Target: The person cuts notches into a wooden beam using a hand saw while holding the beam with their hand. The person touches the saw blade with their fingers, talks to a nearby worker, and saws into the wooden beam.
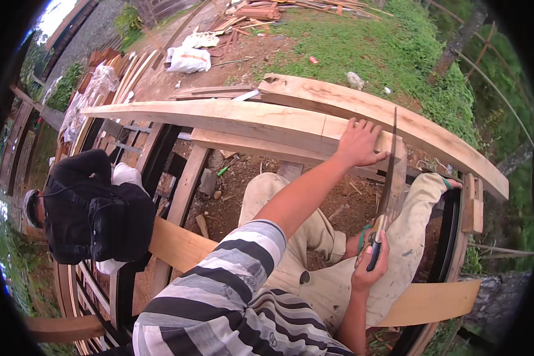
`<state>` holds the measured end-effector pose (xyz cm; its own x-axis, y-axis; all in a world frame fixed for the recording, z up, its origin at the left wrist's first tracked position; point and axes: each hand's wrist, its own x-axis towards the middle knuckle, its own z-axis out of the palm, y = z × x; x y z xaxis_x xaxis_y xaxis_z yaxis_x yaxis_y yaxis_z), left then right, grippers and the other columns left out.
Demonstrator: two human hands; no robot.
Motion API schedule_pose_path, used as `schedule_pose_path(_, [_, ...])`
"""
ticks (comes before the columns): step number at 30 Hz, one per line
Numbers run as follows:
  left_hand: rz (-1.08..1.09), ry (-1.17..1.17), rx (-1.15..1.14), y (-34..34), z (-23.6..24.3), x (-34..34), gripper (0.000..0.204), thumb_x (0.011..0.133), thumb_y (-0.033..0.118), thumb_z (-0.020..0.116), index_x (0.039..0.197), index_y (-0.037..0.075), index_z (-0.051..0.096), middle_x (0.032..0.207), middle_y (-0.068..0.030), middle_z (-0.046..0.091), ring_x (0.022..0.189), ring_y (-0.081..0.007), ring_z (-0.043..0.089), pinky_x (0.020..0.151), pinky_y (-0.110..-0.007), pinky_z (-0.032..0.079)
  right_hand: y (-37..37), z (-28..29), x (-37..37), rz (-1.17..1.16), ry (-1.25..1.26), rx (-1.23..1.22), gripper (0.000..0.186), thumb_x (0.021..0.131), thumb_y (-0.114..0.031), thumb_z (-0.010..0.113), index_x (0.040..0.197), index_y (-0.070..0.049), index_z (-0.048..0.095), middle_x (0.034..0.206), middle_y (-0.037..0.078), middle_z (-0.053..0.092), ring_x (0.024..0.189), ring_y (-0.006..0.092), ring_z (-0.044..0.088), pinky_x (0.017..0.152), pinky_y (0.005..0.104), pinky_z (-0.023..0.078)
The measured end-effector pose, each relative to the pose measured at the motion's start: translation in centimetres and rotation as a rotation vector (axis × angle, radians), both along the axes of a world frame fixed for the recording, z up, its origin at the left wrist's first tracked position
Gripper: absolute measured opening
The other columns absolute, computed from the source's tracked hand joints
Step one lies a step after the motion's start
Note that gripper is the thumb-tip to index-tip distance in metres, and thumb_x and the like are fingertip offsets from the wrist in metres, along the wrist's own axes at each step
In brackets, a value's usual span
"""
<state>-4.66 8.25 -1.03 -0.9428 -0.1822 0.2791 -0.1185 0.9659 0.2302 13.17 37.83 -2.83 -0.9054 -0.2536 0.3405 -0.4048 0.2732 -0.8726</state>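
Observation:
My left hand (361, 142) lies on the pale timber beam (231, 115), fingers curled over its top face, just left of the handsaw's blade. A thin line crosses the beam left of my fingers. My right hand (371, 267) grips the handle of the handsaw (390, 178), whose long blade rises upright past the beam's right end. A wider timber (362, 98) lies behind the beam. My legs in beige trousers (409, 237) are spread beneath, one foot with a green sandal at the right.
A co-worker in black (95, 207) bends at the left. Timber framing (187, 190) surrounds me over dirt. A plywood strip (178, 243) runs behind me. Woodpiles (249, 15), white sacks (187, 59), grass (320, 44) and tree trunks (457, 44) lie beyond.

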Motion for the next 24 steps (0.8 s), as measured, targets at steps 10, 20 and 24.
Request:
schedule_pose_path(10, [-0.063,-0.055,-0.025,-0.8,-0.6,-1.4,0.100,0.091,0.086,0.065,0.154,0.009,0.059,0.140,-0.0160,0.068,0.142,-0.0322,0.059,0.122,-0.055,0.039,4.4,2.5,5.1,-0.038,-0.105,0.014,0.049,0.105,-0.011,0.061,0.149,0.010,0.064,0.135,0.028,0.075,0.122,0.0338,0.075,0.108,0.0432,0.056])
schedule_pose_path(20, [-0.085,-0.218,-0.099,-3.0,1.1,-1.5,0.119,0.072,0.091,0.080,0.151,0.005,0.059,0.139,-0.0157,0.072,0.138,-0.0340,0.064,0.116,-0.051,0.046,3.7,3.8,4.3,-0.064,-0.184,0.040,0.047,0.105,-0.010,0.062,0.148,0.011,0.065,0.135,0.028,0.075,0.124,0.0348,0.075,0.108,0.0422,0.056])
schedule_pose_path(24, [-0.165,-0.223,-0.079,-4.0,0.8,-1.7,0.117,0.074,0.091,0.079,0.150,0.004,0.060,0.139,-0.0168,0.072,0.136,-0.0344,0.066,0.114,-0.053,0.049,2.7,4.0,1.6,-0.039,-0.182,-0.030,0.047,0.101,-0.003,0.063,0.146,0.009,0.067,0.135,0.029,0.076,0.124,0.0354,0.078,0.105,0.0412,0.059])
